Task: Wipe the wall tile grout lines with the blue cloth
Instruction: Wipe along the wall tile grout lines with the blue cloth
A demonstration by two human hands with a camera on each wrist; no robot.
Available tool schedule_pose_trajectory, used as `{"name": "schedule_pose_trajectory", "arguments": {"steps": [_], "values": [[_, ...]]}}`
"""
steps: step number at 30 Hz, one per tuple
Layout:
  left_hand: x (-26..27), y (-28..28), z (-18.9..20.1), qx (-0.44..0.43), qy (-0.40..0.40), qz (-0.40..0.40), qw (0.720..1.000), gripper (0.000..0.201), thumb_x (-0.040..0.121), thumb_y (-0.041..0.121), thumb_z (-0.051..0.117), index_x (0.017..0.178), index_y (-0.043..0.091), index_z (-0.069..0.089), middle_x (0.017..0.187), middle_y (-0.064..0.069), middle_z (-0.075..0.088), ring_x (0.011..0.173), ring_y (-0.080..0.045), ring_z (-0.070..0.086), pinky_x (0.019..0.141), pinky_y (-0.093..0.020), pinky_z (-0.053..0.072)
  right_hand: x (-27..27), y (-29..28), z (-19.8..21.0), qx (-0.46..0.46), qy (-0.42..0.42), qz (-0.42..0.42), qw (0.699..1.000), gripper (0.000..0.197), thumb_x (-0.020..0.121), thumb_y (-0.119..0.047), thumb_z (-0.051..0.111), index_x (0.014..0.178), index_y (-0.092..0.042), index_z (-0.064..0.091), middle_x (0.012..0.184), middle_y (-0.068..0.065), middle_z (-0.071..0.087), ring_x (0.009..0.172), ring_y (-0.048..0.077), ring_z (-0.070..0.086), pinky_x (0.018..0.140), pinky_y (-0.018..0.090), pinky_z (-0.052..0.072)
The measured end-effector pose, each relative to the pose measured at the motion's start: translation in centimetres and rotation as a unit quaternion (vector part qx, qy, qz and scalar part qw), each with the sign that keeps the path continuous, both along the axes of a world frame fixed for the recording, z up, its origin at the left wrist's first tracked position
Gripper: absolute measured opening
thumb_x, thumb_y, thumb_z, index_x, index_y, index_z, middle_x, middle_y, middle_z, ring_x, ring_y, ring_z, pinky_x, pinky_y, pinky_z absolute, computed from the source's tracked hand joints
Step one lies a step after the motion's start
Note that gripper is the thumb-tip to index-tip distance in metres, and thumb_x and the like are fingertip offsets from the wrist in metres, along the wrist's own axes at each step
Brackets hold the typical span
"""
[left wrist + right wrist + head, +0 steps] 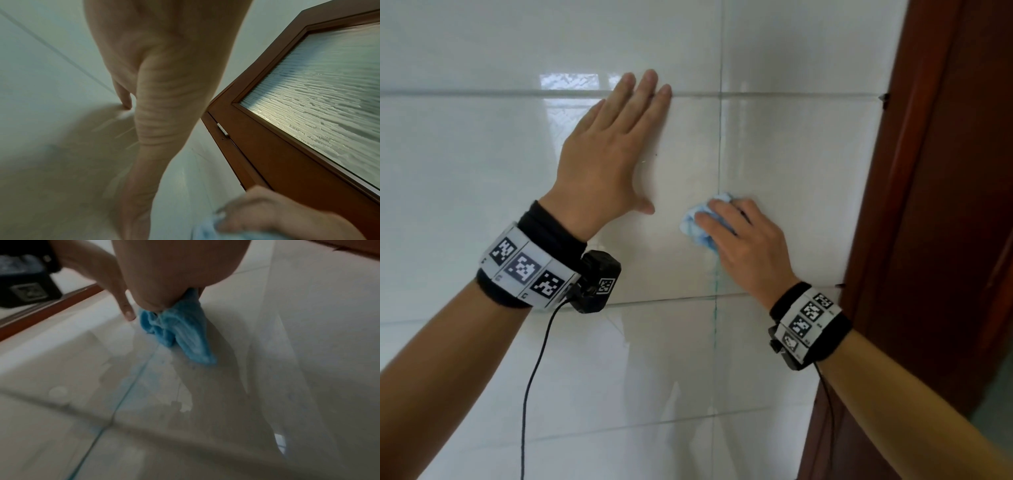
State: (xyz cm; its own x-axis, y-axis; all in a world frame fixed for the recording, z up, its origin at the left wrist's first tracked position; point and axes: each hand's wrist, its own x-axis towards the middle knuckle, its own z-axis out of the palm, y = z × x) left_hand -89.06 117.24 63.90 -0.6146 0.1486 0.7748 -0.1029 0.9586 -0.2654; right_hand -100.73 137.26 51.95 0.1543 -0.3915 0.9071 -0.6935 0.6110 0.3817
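A bunched blue cloth (697,222) is pressed on the white tiled wall (482,164) over a vertical grout line (719,144) that shows a blue-green tint. My right hand (736,236) grips the cloth, fingers curled round it; the right wrist view shows the cloth (180,331) under the palm, on the tinted grout line (131,386). My left hand (613,147) lies flat on the tile to the left, fingers straight, tips reaching a horizontal grout line (482,92). The left wrist view shows the left hand (156,91) on the tile and the cloth (207,230) at the bottom.
A brown wooden door frame (928,171) runs down the right edge of the wall, close to my right hand. A door with frosted glass (320,91) stands beside it. More horizontal grout lines (671,299) cross the tiles below.
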Motion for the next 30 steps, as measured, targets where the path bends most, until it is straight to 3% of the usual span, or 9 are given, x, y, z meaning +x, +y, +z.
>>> {"name": "schedule_pose_trajectory", "arguments": {"steps": [3, 6, 9, 13, 17, 19, 21, 25, 30], "values": [[-0.1, -0.2, -0.2, -0.001, -0.001, 0.002, 1.000, 0.158, 0.047, 0.046, 0.102, 0.168, 0.022, 0.003, 0.176, 0.001, 0.001, 0.162, -0.023, 0.001, 0.131, -0.045, 0.015, 0.1, -0.1, 3.8, -0.064, -0.031, -0.016, 0.997, 0.021, 0.097, -0.012, 0.065, 0.115, -0.017, 0.075, 0.119, 0.006, 0.070, 0.103, 0.029, 0.058, 0.079, 0.032, 0.051], [-0.3, -0.2, -0.3, -0.002, 0.000, 0.007, 1.000, 0.158, 0.047, 0.047, 0.102, 0.168, 0.021, 0.004, 0.176, 0.000, 0.001, 0.162, -0.024, 0.002, 0.131, -0.046, 0.016, 0.2, -0.4, 8.9, -0.158, -0.067, -0.023, 0.985, 0.028, 0.089, -0.022, 0.057, 0.111, -0.019, 0.074, 0.115, 0.004, 0.069, 0.103, 0.029, 0.058, 0.069, 0.023, 0.035], [-0.4, -0.1, -0.3, -0.001, 0.001, 0.006, 1.000, 0.158, 0.047, 0.046, 0.102, 0.168, 0.019, 0.005, 0.176, -0.001, 0.003, 0.162, -0.025, 0.002, 0.131, -0.046, 0.016, 0.1, -1.1, 10.3, -0.209, -0.084, -0.006, 0.974, 0.024, 0.090, -0.024, 0.058, 0.109, -0.021, 0.073, 0.113, 0.001, 0.068, 0.100, 0.027, 0.059, 0.070, 0.019, 0.030], [-0.4, -0.1, -0.3, 0.001, 0.004, 0.003, 1.000, 0.159, 0.044, 0.045, 0.102, 0.168, 0.018, 0.007, 0.176, -0.002, 0.004, 0.162, -0.027, 0.003, 0.131, -0.046, 0.016, 0.6, -2.0, 6.7, -0.226, -0.096, 0.015, 0.969, 0.026, 0.089, -0.018, 0.061, 0.110, -0.018, 0.076, 0.112, 0.002, 0.069, 0.099, 0.027, 0.057, 0.068, 0.024, 0.036], [-0.4, 0.1, -0.3, 0.003, 0.002, 0.000, 1.000, 0.158, 0.045, 0.043, 0.102, 0.168, 0.019, 0.006, 0.176, -0.001, 0.003, 0.162, -0.026, 0.002, 0.131, -0.044, 0.014, 1.1, -1.7, -1.2, -0.126, -0.079, 0.021, 0.989, 0.028, 0.089, 0.000, 0.072, 0.112, -0.014, 0.077, 0.120, 0.007, 0.071, 0.101, 0.032, 0.059, 0.080, 0.038, 0.054], [-0.4, 0.0, -0.3, 0.004, 0.003, -0.002, 1.000, 0.158, 0.045, 0.042, 0.103, 0.168, 0.019, 0.006, 0.176, -0.001, 0.003, 0.162, -0.026, 0.002, 0.131, -0.045, 0.014, 0.9, -1.0, -4.0, -0.078, -0.074, 0.009, 0.994, 0.033, 0.087, 0.006, 0.073, 0.114, -0.014, 0.077, 0.122, 0.007, 0.071, 0.097, 0.033, 0.062, 0.078, 0.040, 0.055], [-0.2, -0.1, -0.3, 0.003, 0.006, -0.003, 1.000, 0.159, 0.044, 0.041, 0.103, 0.168, 0.019, 0.006, 0.176, -0.001, 0.004, 0.162, -0.025, 0.003, 0.130, -0.045, 0.016, 0.6, -0.5, -4.1, -0.048, -0.064, 0.005, 0.997, 0.035, 0.086, 0.009, 0.070, 0.112, -0.013, 0.077, 0.120, 0.007, 0.071, 0.094, 0.032, 0.063, 0.075, 0.040, 0.055], [-0.3, 0.0, -0.3, 0.002, 0.002, -0.002, 1.000, 0.159, 0.045, 0.042, 0.103, 0.168, 0.019, 0.006, 0.176, -0.001, 0.004, 0.162, -0.025, 0.003, 0.131, -0.043, 0.015, 1.1, 0.2, -0.2, -0.051, -0.076, -0.012, 0.996, 0.024, 0.092, -0.004, 0.068, 0.111, -0.017, 0.076, 0.115, 0.004, 0.071, 0.098, 0.029, 0.060, 0.079, 0.034, 0.052], [-0.3, 0.0, -0.4, 0.001, 0.004, 0.003, 1.000, 0.158, 0.046, 0.043, 0.103, 0.168, 0.019, 0.006, 0.176, -0.001, 0.003, 0.162, -0.026, 0.003, 0.130, -0.043, 0.015, 1.0, -0.1, 10.1, -0.142, -0.107, -0.037, 0.983, 0.024, 0.086, -0.015, 0.065, 0.108, -0.022, 0.072, 0.108, 0.003, 0.066, 0.101, 0.030, 0.058, 0.066, 0.032, 0.041]]}}
